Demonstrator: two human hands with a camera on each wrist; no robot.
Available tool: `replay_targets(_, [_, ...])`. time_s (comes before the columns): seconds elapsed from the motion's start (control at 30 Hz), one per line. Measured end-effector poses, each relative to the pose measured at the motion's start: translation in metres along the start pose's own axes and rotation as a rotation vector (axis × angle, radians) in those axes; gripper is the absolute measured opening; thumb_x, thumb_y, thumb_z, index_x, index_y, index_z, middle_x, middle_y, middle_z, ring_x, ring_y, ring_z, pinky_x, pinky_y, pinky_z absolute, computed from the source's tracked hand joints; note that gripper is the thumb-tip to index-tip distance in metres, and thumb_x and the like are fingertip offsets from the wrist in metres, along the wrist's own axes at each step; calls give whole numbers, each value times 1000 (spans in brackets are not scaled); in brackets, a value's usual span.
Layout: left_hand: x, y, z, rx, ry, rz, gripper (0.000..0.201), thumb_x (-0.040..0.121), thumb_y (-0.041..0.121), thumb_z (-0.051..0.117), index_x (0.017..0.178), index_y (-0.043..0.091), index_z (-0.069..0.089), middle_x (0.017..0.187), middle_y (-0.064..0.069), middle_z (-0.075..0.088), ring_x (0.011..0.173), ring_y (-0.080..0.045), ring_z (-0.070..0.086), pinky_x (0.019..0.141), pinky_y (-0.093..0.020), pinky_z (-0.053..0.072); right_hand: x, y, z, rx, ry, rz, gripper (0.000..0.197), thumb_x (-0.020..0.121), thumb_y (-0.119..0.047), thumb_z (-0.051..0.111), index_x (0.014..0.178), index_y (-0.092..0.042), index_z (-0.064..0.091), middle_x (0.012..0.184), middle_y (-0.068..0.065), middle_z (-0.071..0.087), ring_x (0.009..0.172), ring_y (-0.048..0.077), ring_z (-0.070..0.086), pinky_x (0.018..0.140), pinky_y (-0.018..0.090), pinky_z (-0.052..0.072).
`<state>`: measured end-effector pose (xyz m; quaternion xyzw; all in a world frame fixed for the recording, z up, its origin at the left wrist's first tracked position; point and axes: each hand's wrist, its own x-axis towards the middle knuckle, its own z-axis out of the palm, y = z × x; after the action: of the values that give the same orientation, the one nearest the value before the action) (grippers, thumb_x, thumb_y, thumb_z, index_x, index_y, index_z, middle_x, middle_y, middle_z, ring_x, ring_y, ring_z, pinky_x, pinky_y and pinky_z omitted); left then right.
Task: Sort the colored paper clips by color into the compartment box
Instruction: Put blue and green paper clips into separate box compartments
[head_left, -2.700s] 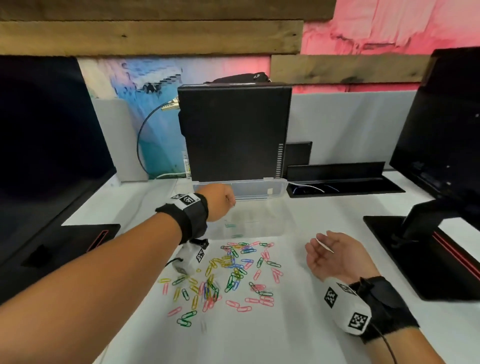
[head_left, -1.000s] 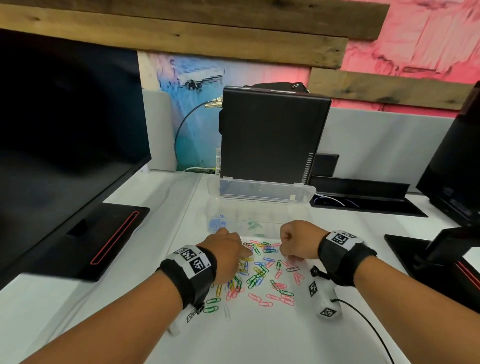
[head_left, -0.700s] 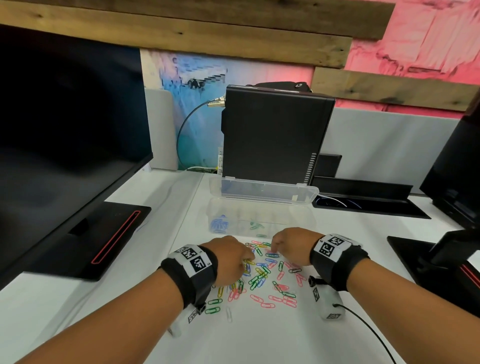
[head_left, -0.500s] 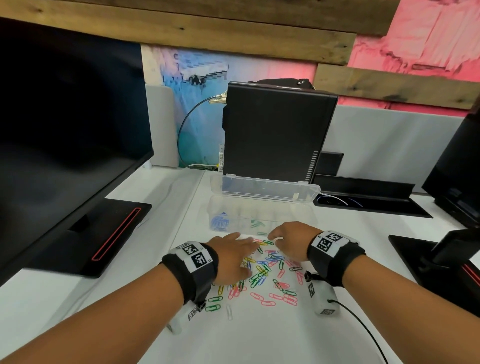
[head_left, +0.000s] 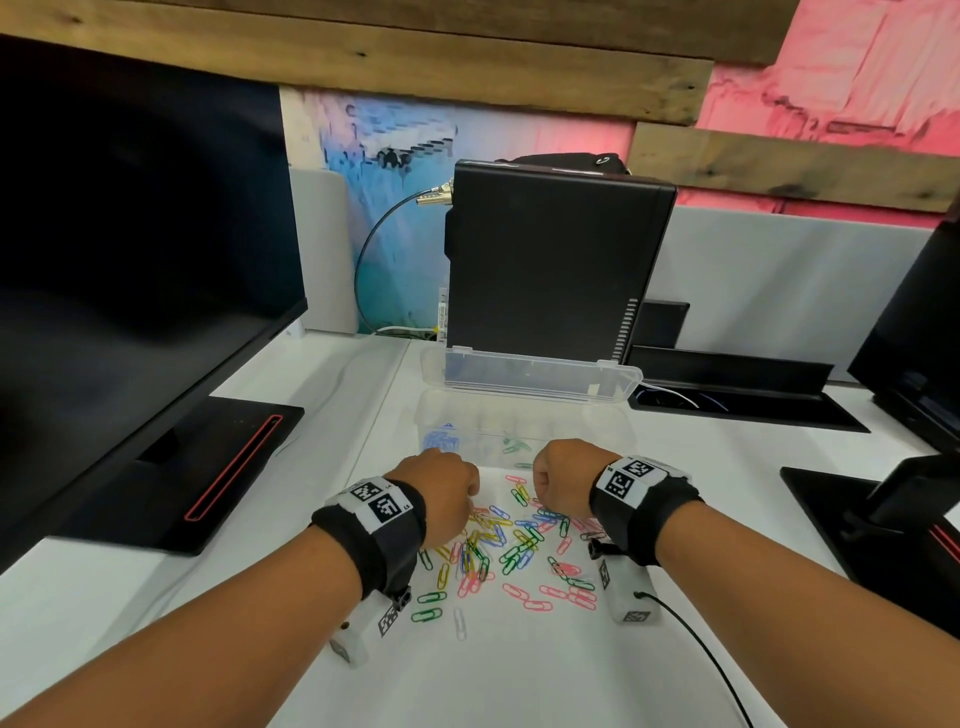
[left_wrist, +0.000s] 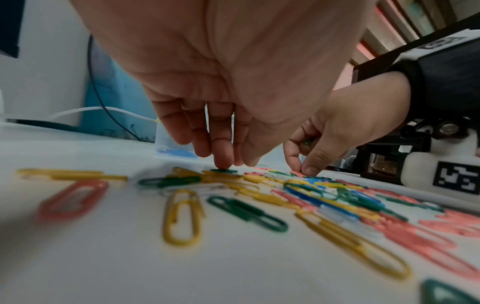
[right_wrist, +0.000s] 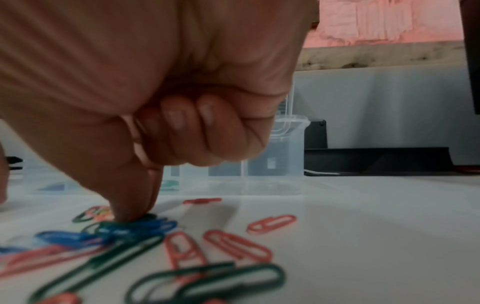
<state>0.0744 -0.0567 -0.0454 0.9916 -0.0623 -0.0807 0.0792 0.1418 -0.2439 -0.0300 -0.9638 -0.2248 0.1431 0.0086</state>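
Colored paper clips (head_left: 511, 545) lie scattered on the white desk in front of the clear compartment box (head_left: 613, 431). The box holds blue clips (head_left: 440, 441) at its left and green clips (head_left: 517, 446) further right. My left hand (head_left: 467, 499) reaches down at the pile's left edge; in the left wrist view its fingertips (left_wrist: 223, 162) and thumb pinch a green clip (left_wrist: 223, 171) lying on the desk. My right hand (head_left: 537, 493) is curled, and its thumb and index finger (right_wrist: 130, 214) pinch a dark green clip (right_wrist: 148, 217) on top of blue ones.
The box lid (head_left: 535, 374) stands open against a black computer case (head_left: 550, 260). Monitors stand at the left (head_left: 130, 234) and right (head_left: 914, 338), their bases (head_left: 208, 467) on the desk. A cable (head_left: 696, 644) trails from my right wrist camera.
The left hand came back from the box and the right hand turned over from palm up; both came down on the pile. In the last half second the left fingers curled down onto a clip.
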Motion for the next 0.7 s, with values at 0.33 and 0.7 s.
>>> replay_targets(0.33, [-1,-5,-4,173,23,-111,36,91,22,53,126,23,57,126,-4,54,114,-24,50,96,-37,46,6,4,-1,69,25,1,11,86,-19,62,84,-13,70,94,5,72,90,24,67,75,28,55])
replay_targets(0.7, [-10,19,-8,324,-9,-64,29,90,17,52,119,14,58,120,-7,57,112,-26,52,88,-37,47,9,3,10,2,-31,20,15,78,-26,70,77,-14,61,80,4,63,77,24,64,69,30,53])
